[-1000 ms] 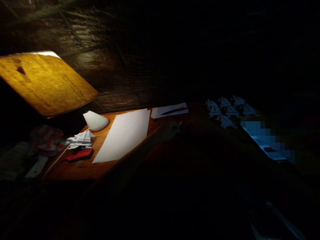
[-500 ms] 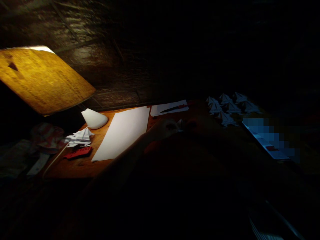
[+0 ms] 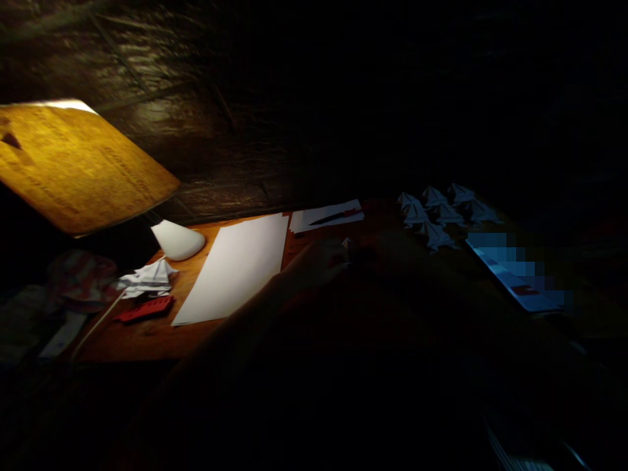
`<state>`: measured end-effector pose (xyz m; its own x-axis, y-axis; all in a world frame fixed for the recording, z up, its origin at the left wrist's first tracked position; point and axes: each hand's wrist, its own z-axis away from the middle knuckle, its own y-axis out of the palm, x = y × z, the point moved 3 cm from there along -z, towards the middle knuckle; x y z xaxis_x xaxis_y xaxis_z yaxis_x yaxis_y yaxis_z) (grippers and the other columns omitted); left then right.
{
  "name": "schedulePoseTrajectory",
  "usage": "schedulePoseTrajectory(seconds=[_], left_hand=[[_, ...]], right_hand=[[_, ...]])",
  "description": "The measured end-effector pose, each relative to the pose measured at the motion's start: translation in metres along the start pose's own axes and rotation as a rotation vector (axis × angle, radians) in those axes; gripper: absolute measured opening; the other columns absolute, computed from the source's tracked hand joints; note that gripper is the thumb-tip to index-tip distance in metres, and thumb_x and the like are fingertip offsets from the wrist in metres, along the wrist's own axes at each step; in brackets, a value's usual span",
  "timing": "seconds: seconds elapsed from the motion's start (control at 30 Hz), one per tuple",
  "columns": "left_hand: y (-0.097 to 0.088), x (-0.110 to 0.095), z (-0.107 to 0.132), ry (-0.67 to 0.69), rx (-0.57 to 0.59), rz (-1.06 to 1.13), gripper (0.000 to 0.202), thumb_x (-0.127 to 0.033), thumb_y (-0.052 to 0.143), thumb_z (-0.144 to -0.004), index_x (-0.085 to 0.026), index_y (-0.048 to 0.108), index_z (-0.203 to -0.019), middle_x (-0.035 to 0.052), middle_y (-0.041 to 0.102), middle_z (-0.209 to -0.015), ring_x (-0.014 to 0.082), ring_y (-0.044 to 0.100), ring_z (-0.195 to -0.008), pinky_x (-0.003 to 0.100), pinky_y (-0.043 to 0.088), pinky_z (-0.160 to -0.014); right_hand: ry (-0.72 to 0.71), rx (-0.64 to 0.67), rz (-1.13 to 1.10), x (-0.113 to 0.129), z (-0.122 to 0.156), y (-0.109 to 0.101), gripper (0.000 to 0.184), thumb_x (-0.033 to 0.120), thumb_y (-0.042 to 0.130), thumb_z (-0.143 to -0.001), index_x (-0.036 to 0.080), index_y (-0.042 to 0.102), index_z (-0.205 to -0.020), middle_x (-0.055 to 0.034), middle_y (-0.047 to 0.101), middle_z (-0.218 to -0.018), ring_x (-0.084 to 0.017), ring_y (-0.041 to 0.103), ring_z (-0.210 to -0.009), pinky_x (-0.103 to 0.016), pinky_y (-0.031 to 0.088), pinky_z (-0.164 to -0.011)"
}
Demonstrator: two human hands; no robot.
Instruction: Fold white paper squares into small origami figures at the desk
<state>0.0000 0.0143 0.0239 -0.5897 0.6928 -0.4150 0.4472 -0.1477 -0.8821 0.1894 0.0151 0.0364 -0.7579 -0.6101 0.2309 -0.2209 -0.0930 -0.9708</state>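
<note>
In deep shadow at the middle of the table, my left hand (image 3: 321, 258) is closed on a small piece of folded paper (image 3: 347, 244), whose pale tip sticks up. My right hand (image 3: 380, 252) is close to the paper's right side, but darkness hides its fingers. Several folded paper figures (image 3: 434, 235) stand grouped beyond it on the right. To the left of my left hand lie large white paper sheets (image 3: 235, 268). Behind the hands, a knife (image 3: 336, 216) with a red handle rests on a smaller stack of paper (image 3: 301, 220).
A lamp with a yellow shade (image 3: 88, 170) and white base (image 3: 177, 241) lights the left side of the wooden table (image 3: 147, 343). Near it are a crumpled striped paper piece (image 3: 150, 278) and a red object (image 3: 147, 309). A glowing screen (image 3: 510, 275) lies at the right.
The view has shifted slightly, so the table things appear a little further left and mostly lower. Both hands stay together around the folded paper, which now looks a little dimmer.
</note>
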Motion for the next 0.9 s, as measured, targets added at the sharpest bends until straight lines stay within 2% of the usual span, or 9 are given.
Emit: schedulePoseTrajectory(seconds=[0.17, 0.3, 0.43, 0.7, 0.8, 0.9], left_hand=[[-0.0025, -0.0024, 0.0006, 0.005, 0.02, 0.017, 0.006, -0.017, 0.065, -0.085, -0.018, 0.071, -0.087, 0.0043, 0.069, -0.092, 0.0158, 0.063, -0.084, 0.031, 0.049, -0.078], [-0.0005, -0.0016, 0.0009, 0.053, 0.005, 0.026, 0.006, -0.016, 0.065, -0.084, -0.017, 0.07, -0.086, 0.0042, 0.068, -0.09, 0.0157, 0.062, -0.082, 0.031, 0.049, -0.077], [0.0027, -0.0005, 0.0014, 0.032, -0.035, 0.014, 0.002, -0.015, 0.065, -0.083, -0.017, 0.066, -0.084, 0.0031, 0.067, -0.089, 0.0148, 0.061, -0.08, 0.029, 0.047, -0.073], [0.0047, -0.0027, 0.0017, -0.046, -0.055, -0.034, 0.002, -0.018, 0.064, -0.083, -0.017, 0.066, -0.083, 0.004, 0.067, -0.088, 0.0165, 0.062, -0.08, 0.029, 0.047, -0.071], [0.0058, -0.0007, 0.002, -0.054, -0.037, -0.061, 0.005, -0.019, 0.065, -0.084, -0.018, 0.069, -0.087, 0.0044, 0.069, -0.092, 0.0173, 0.063, -0.083, 0.03, 0.048, -0.072], [0.0055, 0.0011, 0.0024, -0.049, -0.02, -0.053, 0.006, -0.021, 0.067, -0.085, -0.019, 0.072, -0.088, 0.0041, 0.071, -0.094, 0.0178, 0.065, -0.086, 0.03, 0.049, -0.075]], right_hand=[[0.012, -0.024, -0.007, 0.0025, 0.0026, -0.002, 0.023, 0.036, 0.063, -0.089, 0.022, 0.074, -0.103, -0.0055, 0.076, -0.099, -0.019, 0.066, -0.08, -0.027, 0.031, -0.06], [-0.018, -0.061, -0.025, 0.0028, 0.0022, -0.0007, 0.022, 0.031, 0.063, -0.088, 0.023, 0.073, -0.105, -0.0056, 0.074, -0.102, -0.017, 0.064, -0.082, -0.026, 0.032, -0.063], [-0.008, -0.081, -0.048, 0.0038, 0.0023, 0.0007, 0.023, 0.032, 0.062, -0.09, 0.021, 0.072, -0.107, -0.0068, 0.073, -0.104, -0.018, 0.064, -0.083, -0.026, 0.034, -0.065], [-0.032, -0.064, -0.066, 0.0074, 0.0036, -0.0015, 0.021, 0.032, 0.063, -0.089, 0.021, 0.073, -0.105, -0.0064, 0.074, -0.101, -0.018, 0.065, -0.082, -0.026, 0.033, -0.063], [0.001, -0.049, -0.061, 0.0045, 0.0022, -0.0009, 0.02, 0.031, 0.066, -0.087, 0.023, 0.075, -0.103, -0.0049, 0.075, -0.099, -0.018, 0.065, -0.081, -0.026, 0.032, -0.063], [-0.01, -0.01, -0.101, 0.0004, 0.0002, 0.0018, 0.024, 0.034, 0.068, -0.086, 0.024, 0.075, -0.107, -0.0039, 0.076, -0.105, -0.018, 0.067, -0.086, -0.025, 0.034, -0.064]])
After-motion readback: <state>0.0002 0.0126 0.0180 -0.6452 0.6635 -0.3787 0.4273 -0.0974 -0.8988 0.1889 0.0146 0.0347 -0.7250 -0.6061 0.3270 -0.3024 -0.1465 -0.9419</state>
